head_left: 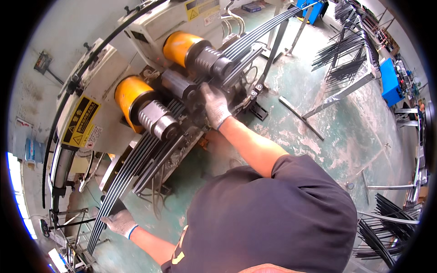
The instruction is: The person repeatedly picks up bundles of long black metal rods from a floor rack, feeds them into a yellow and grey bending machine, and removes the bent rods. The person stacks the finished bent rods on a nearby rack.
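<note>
A bundle of long thin metal rods [129,166] runs slantwise through a machine with two orange cylinders [133,98], each ending in a ribbed dark roller [157,119]. In a pale work glove with a blue cuff, my left hand [120,223] closes on the rods near their lower left end. Between the two rollers is my right hand [215,107], also gloved, at a dark faceted block [179,84]. Its fingertips are blurred against dark machine parts, so I cannot make out what they hold.
A black curved hose [68,91] arches along the machine's left side. At right, a metal rack [341,88] carries dark rods beside a blue bin [391,82]. More dark rods [387,227] lie at lower right. A loose bar [301,118] lies on the worn green floor.
</note>
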`<action>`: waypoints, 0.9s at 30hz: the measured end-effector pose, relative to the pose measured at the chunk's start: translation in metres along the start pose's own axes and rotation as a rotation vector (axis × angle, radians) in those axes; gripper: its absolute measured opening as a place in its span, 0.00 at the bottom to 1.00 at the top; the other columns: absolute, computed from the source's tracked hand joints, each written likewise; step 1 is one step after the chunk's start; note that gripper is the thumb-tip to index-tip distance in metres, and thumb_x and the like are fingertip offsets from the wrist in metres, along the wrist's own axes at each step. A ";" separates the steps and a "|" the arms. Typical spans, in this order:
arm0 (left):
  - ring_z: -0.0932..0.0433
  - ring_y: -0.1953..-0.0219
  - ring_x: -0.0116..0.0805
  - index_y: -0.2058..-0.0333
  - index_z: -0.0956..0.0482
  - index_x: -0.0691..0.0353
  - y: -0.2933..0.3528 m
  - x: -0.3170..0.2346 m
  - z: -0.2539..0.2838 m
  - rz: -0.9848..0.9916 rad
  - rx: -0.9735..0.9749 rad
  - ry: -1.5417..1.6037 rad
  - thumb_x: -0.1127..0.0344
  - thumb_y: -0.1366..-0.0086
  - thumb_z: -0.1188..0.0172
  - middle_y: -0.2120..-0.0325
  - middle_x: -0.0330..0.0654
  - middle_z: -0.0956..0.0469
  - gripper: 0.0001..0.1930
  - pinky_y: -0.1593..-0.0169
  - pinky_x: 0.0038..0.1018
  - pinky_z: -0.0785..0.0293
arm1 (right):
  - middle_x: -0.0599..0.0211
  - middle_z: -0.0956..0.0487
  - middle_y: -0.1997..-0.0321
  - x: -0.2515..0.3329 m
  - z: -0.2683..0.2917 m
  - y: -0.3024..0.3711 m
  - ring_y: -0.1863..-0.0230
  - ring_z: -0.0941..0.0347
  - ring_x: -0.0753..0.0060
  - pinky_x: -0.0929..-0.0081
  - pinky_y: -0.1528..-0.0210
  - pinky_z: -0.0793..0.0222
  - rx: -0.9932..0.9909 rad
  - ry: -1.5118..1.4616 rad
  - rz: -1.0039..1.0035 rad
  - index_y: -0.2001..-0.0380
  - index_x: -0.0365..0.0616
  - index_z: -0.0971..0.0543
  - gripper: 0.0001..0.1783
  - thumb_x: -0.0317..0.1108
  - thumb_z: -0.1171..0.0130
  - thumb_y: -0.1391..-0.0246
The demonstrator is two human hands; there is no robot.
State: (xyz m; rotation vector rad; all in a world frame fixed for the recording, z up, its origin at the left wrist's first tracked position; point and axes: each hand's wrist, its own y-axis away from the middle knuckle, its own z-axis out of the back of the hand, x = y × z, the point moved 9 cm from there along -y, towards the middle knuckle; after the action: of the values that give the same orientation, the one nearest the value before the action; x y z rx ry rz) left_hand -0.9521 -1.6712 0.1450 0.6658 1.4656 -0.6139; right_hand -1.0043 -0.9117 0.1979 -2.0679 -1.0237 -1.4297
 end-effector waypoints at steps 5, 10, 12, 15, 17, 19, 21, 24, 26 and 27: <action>0.35 0.31 0.52 0.35 0.32 0.73 0.063 -0.062 -0.111 0.221 0.203 0.722 0.48 0.24 0.51 0.35 0.58 0.29 0.33 0.23 0.44 0.52 | 0.62 0.16 0.54 -0.011 0.003 -0.016 0.54 0.23 0.68 0.67 0.45 0.29 -0.080 -0.179 -0.225 0.46 0.35 0.20 0.25 0.45 0.36 0.36; 0.28 0.37 0.45 0.35 0.27 0.63 0.013 -0.181 -0.076 -0.180 0.086 0.466 0.58 0.31 0.48 0.37 0.54 0.25 0.28 0.28 0.38 0.42 | 0.56 0.17 0.52 -0.019 0.000 -0.035 0.56 0.20 0.64 0.64 0.54 0.24 -0.091 -0.146 -0.133 0.45 0.33 0.22 0.27 0.41 0.33 0.40; 0.23 0.42 0.44 0.37 0.24 0.62 -0.045 -0.218 -0.027 -0.412 -0.007 0.246 0.67 0.34 0.47 0.38 0.56 0.25 0.26 0.32 0.34 0.37 | 0.54 0.17 0.51 -0.005 -0.012 -0.023 0.53 0.20 0.62 0.63 0.51 0.22 -0.092 -0.149 -0.142 0.43 0.32 0.24 0.28 0.39 0.32 0.41; 0.19 0.47 0.42 0.39 0.22 0.68 -0.032 -0.287 -0.084 -0.674 0.001 -0.240 0.73 0.30 0.46 0.45 0.55 0.20 0.21 0.36 0.31 0.29 | 0.52 0.18 0.44 0.016 -0.007 -0.024 0.45 0.21 0.60 0.64 0.41 0.28 -0.094 -0.093 -0.071 0.41 0.31 0.24 0.32 0.41 0.31 0.43; 0.19 0.47 0.41 0.42 0.21 0.72 -0.001 -0.304 -0.157 -0.366 0.162 0.164 0.60 0.25 0.46 0.47 0.52 0.19 0.22 0.36 0.31 0.29 | 0.52 0.17 0.44 0.030 0.002 -0.029 0.44 0.20 0.61 0.65 0.40 0.29 -0.124 -0.099 -0.032 0.43 0.31 0.22 0.30 0.40 0.31 0.43; 0.19 0.47 0.38 0.42 0.21 0.70 0.087 -0.345 -0.216 -0.329 0.187 0.317 0.55 0.24 0.46 0.50 0.47 0.18 0.24 0.36 0.32 0.28 | 0.54 0.17 0.46 0.024 0.001 -0.038 0.45 0.20 0.62 0.66 0.41 0.29 -0.085 -0.129 -0.027 0.44 0.32 0.22 0.28 0.39 0.31 0.43; 0.19 0.48 0.38 0.42 0.21 0.70 0.155 -0.383 -0.226 -0.470 0.069 0.145 0.55 0.25 0.45 0.49 0.45 0.19 0.24 0.38 0.31 0.26 | 0.53 0.17 0.46 0.017 -0.011 -0.037 0.46 0.21 0.63 0.66 0.42 0.28 -0.015 -0.148 -0.028 0.45 0.33 0.22 0.28 0.40 0.31 0.43; 0.20 0.47 0.36 0.43 0.18 0.64 0.140 -0.398 -0.255 -0.578 0.159 -0.016 0.54 0.25 0.46 0.49 0.45 0.18 0.22 0.37 0.31 0.27 | 0.54 0.17 0.47 0.023 -0.001 -0.035 0.48 0.20 0.63 0.65 0.45 0.26 -0.018 -0.063 -0.057 0.44 0.33 0.22 0.29 0.41 0.30 0.44; 0.20 0.47 0.35 0.43 0.18 0.64 0.143 -0.411 -0.276 -0.586 0.232 -0.007 0.54 0.25 0.46 0.48 0.45 0.18 0.22 0.38 0.31 0.27 | 0.55 0.17 0.48 0.029 -0.003 -0.029 0.50 0.20 0.64 0.65 0.47 0.25 -0.011 -0.040 -0.072 0.44 0.34 0.22 0.31 0.42 0.30 0.45; 0.19 0.48 0.34 0.43 0.18 0.64 0.146 -0.417 -0.288 -0.593 0.274 -0.015 0.54 0.24 0.46 0.48 0.46 0.18 0.22 0.39 0.30 0.26 | 0.55 0.17 0.48 0.033 -0.004 -0.025 0.51 0.19 0.65 0.65 0.48 0.24 -0.006 -0.051 -0.074 0.43 0.34 0.22 0.31 0.43 0.29 0.45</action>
State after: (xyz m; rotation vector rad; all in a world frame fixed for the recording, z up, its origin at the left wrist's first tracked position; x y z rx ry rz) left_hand -1.0501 -1.3723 0.5684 0.4234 1.5835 -1.2910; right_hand -1.0198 -0.8876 0.2279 -2.1007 -1.1275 -1.4243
